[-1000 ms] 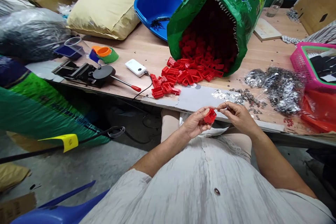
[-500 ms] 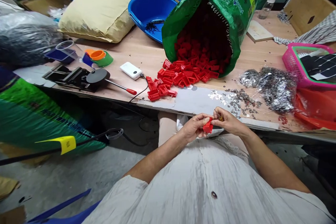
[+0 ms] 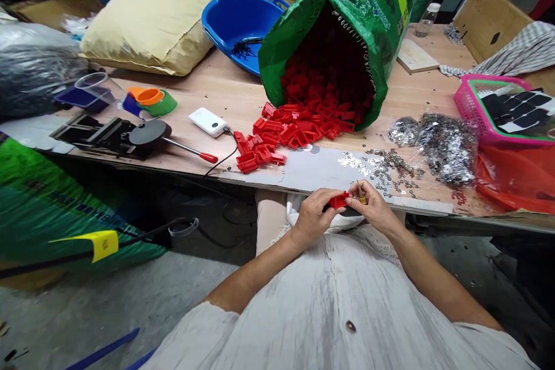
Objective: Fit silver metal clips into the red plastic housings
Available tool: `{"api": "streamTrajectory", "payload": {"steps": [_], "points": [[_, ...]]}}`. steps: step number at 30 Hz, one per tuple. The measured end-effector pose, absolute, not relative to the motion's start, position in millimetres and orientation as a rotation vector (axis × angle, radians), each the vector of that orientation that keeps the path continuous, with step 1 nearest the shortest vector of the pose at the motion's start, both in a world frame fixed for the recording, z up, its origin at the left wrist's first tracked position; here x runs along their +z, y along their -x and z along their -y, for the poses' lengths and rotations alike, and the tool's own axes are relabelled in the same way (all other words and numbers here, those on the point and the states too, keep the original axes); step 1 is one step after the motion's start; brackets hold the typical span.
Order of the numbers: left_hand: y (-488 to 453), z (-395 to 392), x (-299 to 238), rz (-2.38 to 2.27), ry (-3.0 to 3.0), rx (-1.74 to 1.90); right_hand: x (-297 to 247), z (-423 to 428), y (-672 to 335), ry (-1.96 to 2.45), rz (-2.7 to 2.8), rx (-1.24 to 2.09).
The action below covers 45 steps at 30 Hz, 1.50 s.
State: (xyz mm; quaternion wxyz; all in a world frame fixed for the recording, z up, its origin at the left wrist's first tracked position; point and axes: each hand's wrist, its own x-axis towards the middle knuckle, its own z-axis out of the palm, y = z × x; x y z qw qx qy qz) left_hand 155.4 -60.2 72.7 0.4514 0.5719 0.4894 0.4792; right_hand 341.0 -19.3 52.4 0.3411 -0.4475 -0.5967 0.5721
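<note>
A wooden bench spans the workspace, a seated person drawn up to its near edge. A green sack lies tipped toward the far edge, its mouth facing the sitter, probably so the loose red parts spill within reach. A clear bag of metal bits rests toward the bench's right end. Just off the near edge, above the lap, the left hand closes around one red block, seemingly to steady it. The right hand pinches a slim, yellow-ended tool, its fingertips apparently meeting the block's right end; a close grip like that suggests fine control. Small metal pieces lie scattered by the near edge, likely spread for picking singly.
</note>
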Motion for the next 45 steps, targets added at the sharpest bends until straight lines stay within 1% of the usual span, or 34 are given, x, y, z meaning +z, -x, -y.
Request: {"api": "streamTrajectory", "payload": {"steps": [6, 15, 20, 24, 25, 27, 30, 31, 33, 37, 45], "points": [[-154, 63, 73, -1.231, -1.433, 1.204, 60, 21, -342, 1.167, 1.453, 1.698], [-147, 63, 67, -1.159, -1.504, 1.202, 62, 22, -343, 1.107, 1.368, 1.871], [-142, 59, 60, -1.043, -1.320, 1.202, 56, 27, -342, 1.014, 1.267, 2.027], [-139, 53, 50, -0.904, -0.944, 1.173, 57, 22, -342, 0.962, 1.369, 2.071], [-138, 52, 49, -0.885, -0.863, 1.183, 58, 17, -344, 0.976, 1.461, 2.012], [-137, 49, 48, -0.873, -0.753, 1.223, 60, 1, -351, 1.097, 1.679, 1.720], [-136, 47, 51, -0.849, -0.659, 1.264, 61, -32, -366, 1.435, 1.947, 0.944], [-136, 47, 53, -0.834, -0.641, 1.268, 60, -43, -370, 1.504, 2.036, 0.743], [-136, 48, 55, -0.812, -0.619, 1.268, 57, -62, -375, 1.553, 2.175, 0.500], [-135, 49, 55, -0.817, -0.592, 1.255, 53, -83, -372, 1.569, 2.348, 0.364], [-134, 49, 55, -0.854, -0.564, 1.254, 54, -98, -358, 1.646, 2.494, 0.308]]}}
